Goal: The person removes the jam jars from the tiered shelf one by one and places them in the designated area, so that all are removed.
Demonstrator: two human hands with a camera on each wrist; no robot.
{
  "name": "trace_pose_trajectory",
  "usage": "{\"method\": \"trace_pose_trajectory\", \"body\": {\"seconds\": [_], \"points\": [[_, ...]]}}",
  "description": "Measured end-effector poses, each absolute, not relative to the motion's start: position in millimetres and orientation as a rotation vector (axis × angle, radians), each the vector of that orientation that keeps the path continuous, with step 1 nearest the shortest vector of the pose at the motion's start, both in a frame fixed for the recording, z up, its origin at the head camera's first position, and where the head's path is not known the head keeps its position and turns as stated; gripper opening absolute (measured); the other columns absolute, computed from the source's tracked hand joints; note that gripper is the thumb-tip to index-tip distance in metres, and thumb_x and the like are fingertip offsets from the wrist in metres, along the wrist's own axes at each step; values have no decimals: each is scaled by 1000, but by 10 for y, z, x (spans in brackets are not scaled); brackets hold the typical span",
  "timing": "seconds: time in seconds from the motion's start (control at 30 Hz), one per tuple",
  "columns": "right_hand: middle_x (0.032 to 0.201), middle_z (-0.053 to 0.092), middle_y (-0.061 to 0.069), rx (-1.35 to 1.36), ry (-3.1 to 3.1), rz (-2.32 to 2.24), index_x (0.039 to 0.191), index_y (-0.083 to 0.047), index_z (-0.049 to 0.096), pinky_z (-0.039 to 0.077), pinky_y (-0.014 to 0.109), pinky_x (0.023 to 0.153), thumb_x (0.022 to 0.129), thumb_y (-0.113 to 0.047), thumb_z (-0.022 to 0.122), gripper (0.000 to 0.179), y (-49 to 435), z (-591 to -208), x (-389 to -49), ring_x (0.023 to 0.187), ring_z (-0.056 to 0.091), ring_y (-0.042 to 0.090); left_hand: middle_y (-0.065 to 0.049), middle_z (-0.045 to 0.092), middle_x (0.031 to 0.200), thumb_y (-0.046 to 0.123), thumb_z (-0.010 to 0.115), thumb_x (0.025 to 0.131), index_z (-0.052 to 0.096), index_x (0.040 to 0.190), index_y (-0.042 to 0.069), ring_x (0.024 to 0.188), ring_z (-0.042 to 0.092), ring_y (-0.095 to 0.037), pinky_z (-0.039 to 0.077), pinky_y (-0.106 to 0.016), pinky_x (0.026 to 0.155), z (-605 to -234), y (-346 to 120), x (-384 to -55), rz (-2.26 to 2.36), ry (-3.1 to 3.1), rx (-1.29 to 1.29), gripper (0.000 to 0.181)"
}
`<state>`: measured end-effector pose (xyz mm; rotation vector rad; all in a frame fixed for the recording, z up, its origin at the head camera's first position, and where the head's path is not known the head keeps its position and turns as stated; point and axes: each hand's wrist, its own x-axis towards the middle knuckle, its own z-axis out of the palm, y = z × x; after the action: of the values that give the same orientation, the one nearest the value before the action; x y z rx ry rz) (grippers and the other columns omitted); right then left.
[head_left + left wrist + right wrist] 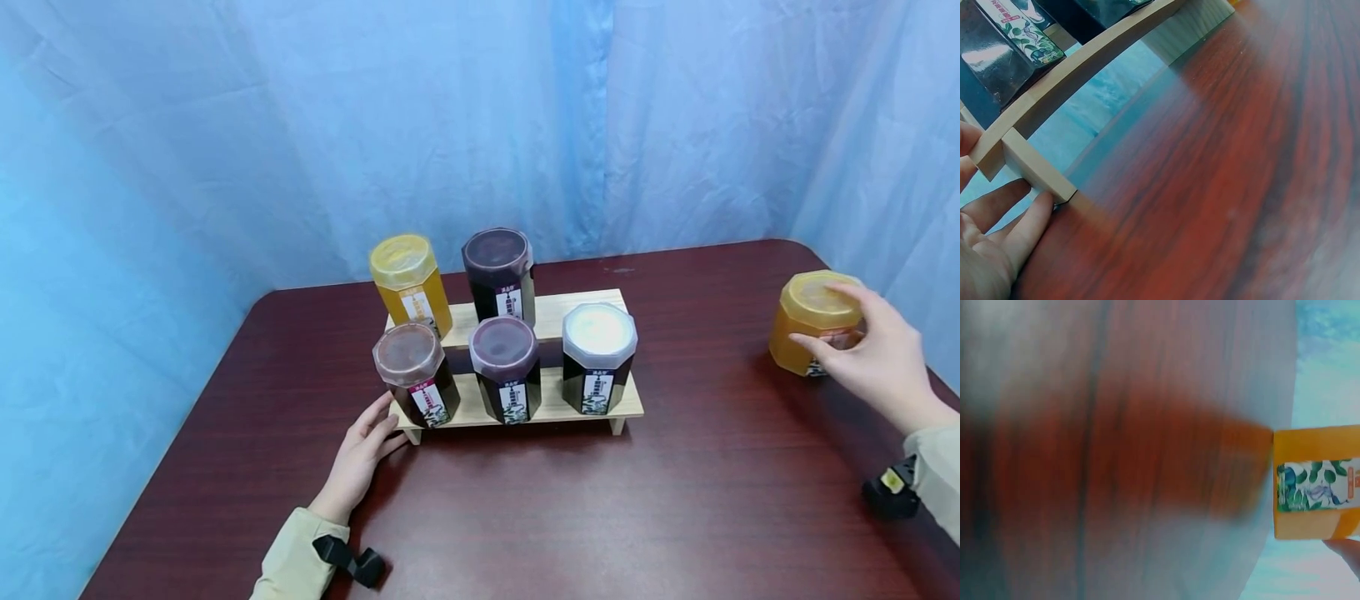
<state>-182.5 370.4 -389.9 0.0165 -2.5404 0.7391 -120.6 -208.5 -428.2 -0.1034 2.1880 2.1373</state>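
Observation:
Gripped between the thumb and fingers of my right hand (888, 358) is an amber-yellow jar (813, 325) with a yellow lid, at the far right of the table. Its leafy label (1316, 486) shows in the right wrist view. My left hand (360, 458) touches the left end of a two-step wooden rack (551, 408); its fingers (1032, 225) lie at the rack's front leg (1041, 165). On the lower step stand three dark jars: a brownish-lidded one (420, 375), a purple-lidded one (510, 371) and a white-lidded one (598, 358).
The upper step bears a yellow jar (411, 287) on the left and a tall dark jar (498, 275) in the middle; bare wood shows at its right. The dark red wooden table (600, 517) ends at blue curtains (450, 125) behind and at the sides.

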Motion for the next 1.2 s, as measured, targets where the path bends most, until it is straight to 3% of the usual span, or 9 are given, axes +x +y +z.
{"method": "trace_pose_trajectory", "body": {"seconds": [0.23, 0.47, 0.67, 0.8, 0.9, 1.0, 1.1, 1.2], "points": [[98, 52, 31, -112, -2614, 758, 143, 0, 29, 29, 3, 47, 84, -20, 71, 75, 3845, -3954, -1853, 59, 25, -26, -27, 31, 144, 7, 43, 98, 26, 146, -5, 91, 59, 0, 51, -22, 85, -4266, -2078, -1201, 2129, 2200, -91, 52], [91, 51, 21, -144, -2686, 747, 146, -9, 19, 38, 15, 44, 85, -38, 67, 83, 4010, -4034, -1947, 60, 30, -20, -25, 33, 144, 9, 43, 98, 27, 146, -2, 92, 59, 0, 51, -22, 84, -4266, -2090, -1225, 2119, 2208, -112, 52], [91, 51, 19, -105, -2699, 794, 147, -9, 15, 38, 14, 46, 87, -35, 65, 82, 4023, -4051, -1961, 61, 33, -17, -28, 34, 142, 9, 44, 98, 26, 146, -4, 92, 60, -1, 52, -22, 83, -4271, -2093, -1210, 2124, 2214, -107, 53], [90, 49, 14, -99, -2687, 794, 149, -19, 13, 39, 16, 46, 86, -36, 67, 85, 4158, -4201, -2044, 63, 38, -11, -29, 35, 141, 8, 44, 98, 26, 145, -5, 93, 59, -1, 52, -22, 84, -4269, -2089, -1202, 2122, 2229, -97, 52], [91, 50, 14, -102, -2673, 781, 149, -29, 10, 37, 13, 47, 84, -39, 68, 87, 4306, -4350, -2127, 63, 37, -13, -29, 36, 140, 8, 43, 98, 26, 146, -5, 92, 59, -1, 51, -22, 84, -4261, -2081, -1196, 2124, 2224, -98, 52], [97, 51, 20, -118, -2681, 789, 148, -30, 9, 35, 11, 48, 84, -40, 68, 89, 4346, -4372, -2143, 63, 36, -15, -29, 35, 141, 8, 42, 99, 26, 146, -5, 91, 59, 0, 51, -22, 84, -4265, -2079, -1192, 2120, 2227, -97, 52], [112, 45, 31, -128, -2722, 828, 149, -17, 9, 32, 12, 48, 86, -38, 66, 87, 4224, -4219, -2063, 76, 49, 7, -29, 34, 141, 7, 42, 99, 26, 146, -5, 90, 59, 0, 51, -21, 84, -4269, -2077, -1191, 2125, 2225, -97, 51], [119, 36, 37, -118, -2768, 850, 146, 0, 10, 31, 13, 47, 88, -33, 64, 85, 4055, -4011, -1953, 80, 47, 26, -29, 35, 141, 6, 42, 99, 26, 145, -5, 91, 59, 0, 51, -22, 84, -4278, -2073, -1198, 2134, 2214, -89, 51]]}}
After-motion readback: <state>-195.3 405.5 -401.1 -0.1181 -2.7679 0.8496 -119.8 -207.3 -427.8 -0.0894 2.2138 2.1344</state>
